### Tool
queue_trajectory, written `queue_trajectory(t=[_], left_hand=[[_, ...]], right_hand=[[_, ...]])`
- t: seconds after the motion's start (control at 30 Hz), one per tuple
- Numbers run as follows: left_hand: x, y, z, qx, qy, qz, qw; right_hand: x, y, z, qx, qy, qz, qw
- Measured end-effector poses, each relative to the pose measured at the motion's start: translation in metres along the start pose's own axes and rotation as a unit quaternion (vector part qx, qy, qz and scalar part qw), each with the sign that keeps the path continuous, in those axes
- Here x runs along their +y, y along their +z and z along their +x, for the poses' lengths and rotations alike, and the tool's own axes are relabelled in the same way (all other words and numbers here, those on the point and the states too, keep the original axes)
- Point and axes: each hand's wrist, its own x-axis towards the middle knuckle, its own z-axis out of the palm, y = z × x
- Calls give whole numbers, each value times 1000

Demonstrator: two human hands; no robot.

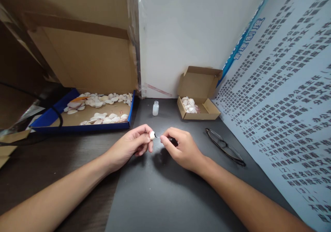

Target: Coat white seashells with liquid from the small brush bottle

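Between the thumb and fingers of my left hand [133, 140] is a small white shell [152, 135], held above the grey mat. My right hand [184, 147] pinches a thin brush [157, 136] whose dark tip reaches the shell's right side; whether it touches cannot be made out. Part of a black handle or cap [173, 141] shows under the right fingers, and the rest is hidden. Beyond both hands stands a small clear bottle [155, 109], upright, with whitish contents and no cap visible on it.
A blue-edged cardboard box [131, 113] with several shells [99, 118] lies open at left. A smaller open carton [207, 111] at right also holds shells [190, 104]. Black-framed glasses [224, 145] rest near the printed sheet [284, 97]. A dark cable [58, 113] hangs at far left.
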Motion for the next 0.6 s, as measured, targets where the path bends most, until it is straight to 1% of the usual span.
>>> queue_trajectory(t=[0.23, 0.6], left_hand=[[0, -1, 0, -2, 3, 6, 1000], [-6, -6, 1, -30, 27, 3, 999]], right_hand=[[0, 1, -2, -1, -10, 1, 1000], [2, 2, -1, 2, -4, -3, 1000]])
